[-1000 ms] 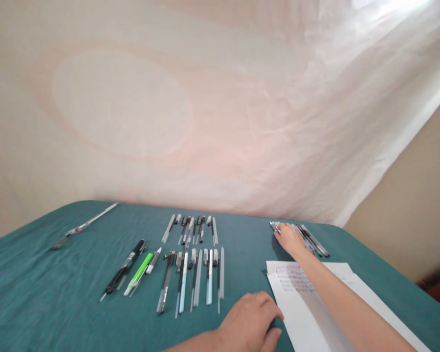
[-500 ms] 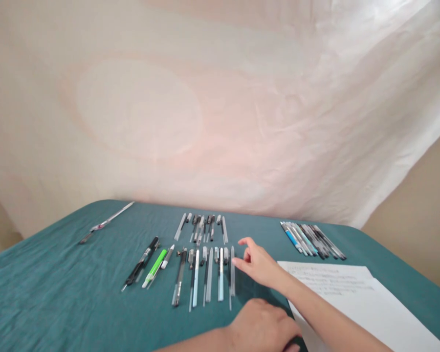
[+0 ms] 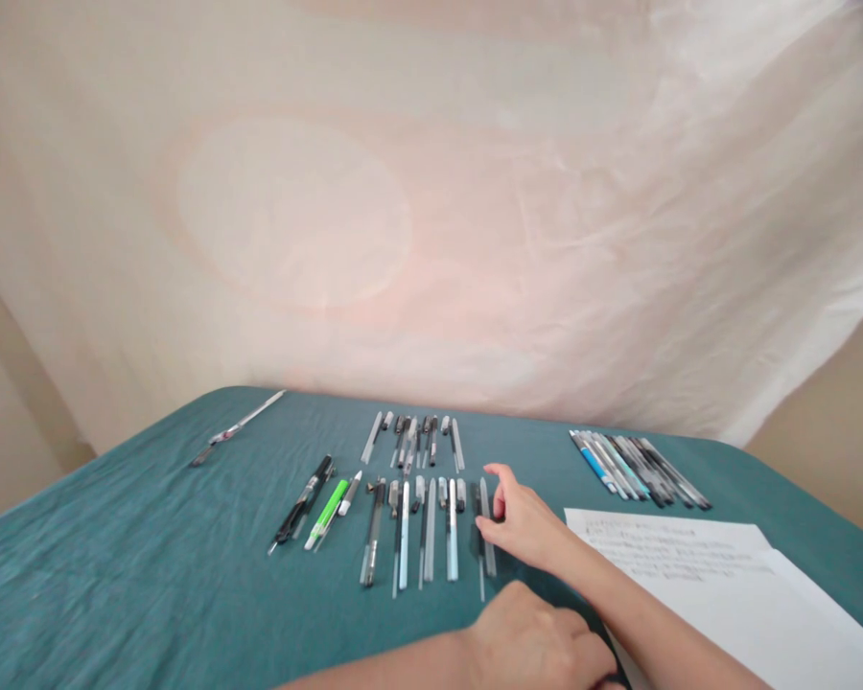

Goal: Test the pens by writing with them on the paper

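Note:
My right hand [image 3: 522,519] is at the right end of the near row of taken-apart pens. Its thumb lies against a clear pen barrel [image 3: 487,551] with a dark piece and a thin refill [image 3: 481,583] beside it; the index finger is spread out past the barrel's far end. A small pen cap [image 3: 461,494] lies just left of them. Nearer to me, my left hand [image 3: 536,637] is closed, knuckles up, over a black object [image 3: 617,661] mostly hidden beneath it. Light blue pen barrels [image 3: 453,546] and a grey barrel [image 3: 430,541] lie further left in the row.
A green pen [image 3: 327,516] and a black pen [image 3: 302,505] lie to the left. Behind is another row of pen parts [image 3: 411,441]. Several pens [image 3: 640,468] lie together at the right, behind written paper [image 3: 676,546]. A long thin pen-like item [image 3: 248,419] is far left.
The view has swung slightly left, so everything appears further right. The barrel and refill at my right thumb have slid a little right, away from the cap. My left hand stays closed.

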A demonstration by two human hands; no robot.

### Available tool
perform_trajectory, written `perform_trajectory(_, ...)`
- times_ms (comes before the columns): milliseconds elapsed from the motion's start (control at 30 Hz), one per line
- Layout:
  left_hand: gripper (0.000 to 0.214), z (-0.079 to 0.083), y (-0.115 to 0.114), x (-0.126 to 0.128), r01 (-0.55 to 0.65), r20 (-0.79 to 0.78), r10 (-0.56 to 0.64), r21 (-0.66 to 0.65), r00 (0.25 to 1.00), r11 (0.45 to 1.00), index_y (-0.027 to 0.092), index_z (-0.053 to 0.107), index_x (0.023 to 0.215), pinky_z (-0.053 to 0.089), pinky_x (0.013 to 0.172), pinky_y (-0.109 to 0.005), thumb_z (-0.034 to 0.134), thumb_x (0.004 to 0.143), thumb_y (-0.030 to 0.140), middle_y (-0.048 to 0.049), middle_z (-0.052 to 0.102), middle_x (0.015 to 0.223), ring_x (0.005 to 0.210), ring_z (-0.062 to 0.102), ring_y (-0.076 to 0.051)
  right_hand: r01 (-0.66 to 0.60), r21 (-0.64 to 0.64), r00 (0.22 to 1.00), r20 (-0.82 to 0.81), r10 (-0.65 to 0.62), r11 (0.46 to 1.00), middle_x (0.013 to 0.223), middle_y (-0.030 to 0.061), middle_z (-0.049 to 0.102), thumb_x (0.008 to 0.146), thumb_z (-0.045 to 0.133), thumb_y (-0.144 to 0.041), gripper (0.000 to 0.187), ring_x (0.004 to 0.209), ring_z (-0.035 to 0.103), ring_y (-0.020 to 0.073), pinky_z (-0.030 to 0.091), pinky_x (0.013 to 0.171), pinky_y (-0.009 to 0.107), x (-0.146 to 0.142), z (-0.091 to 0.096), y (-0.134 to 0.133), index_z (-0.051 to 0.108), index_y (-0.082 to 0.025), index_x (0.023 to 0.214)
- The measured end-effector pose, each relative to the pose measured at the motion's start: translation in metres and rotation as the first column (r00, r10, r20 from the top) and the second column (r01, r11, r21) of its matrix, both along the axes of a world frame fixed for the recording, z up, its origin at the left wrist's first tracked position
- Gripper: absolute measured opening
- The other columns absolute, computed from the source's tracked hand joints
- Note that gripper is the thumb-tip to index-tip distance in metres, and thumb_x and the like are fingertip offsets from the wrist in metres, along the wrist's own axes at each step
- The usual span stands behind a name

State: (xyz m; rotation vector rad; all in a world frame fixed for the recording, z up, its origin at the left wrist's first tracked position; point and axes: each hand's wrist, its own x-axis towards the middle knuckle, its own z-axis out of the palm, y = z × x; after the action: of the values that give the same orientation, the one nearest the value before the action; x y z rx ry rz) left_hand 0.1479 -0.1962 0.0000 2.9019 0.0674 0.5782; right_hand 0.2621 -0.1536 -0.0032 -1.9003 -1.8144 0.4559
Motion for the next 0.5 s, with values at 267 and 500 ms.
perform_trajectory(267,0.014,0.002,0.001,-0.001,-0.099,0.064,0.131,-0.363,0.989,0.926,0.022,0.06,0.085,0.041,0.058,-0.021,0.052,0.075,0.026,0.0005,0.067,0.076,0.067,0.061,-0.014,0.073,-0.101,0.995,0.071,-0.066,0.992,0.07,0.0014,0.06,0.062,0.053,-0.017,0.067,0.068,0.056,0.0163,0.035,0.061,0.023,0.026,0.003,-0.001,0.031,-0.012,0.125)
perform_trajectory(500,0.01,0.002,0.008,0.006,-0.123,0.158,0.36,-0.754,0.919,0.645,0.017,0.054,0.081,0.042,0.063,-0.021,0.047,0.074,0.014,-0.0013,0.059,0.075,0.067,0.055,-0.012,0.19,-0.194,0.96,0.24,-0.141,0.962,0.072,0.0074,0.063,0.058,0.057,-0.015,0.047,0.067,0.059,0.0208,0.032,0.056,0.024,0.038,0.003,0.005,0.049,-0.012,0.104)
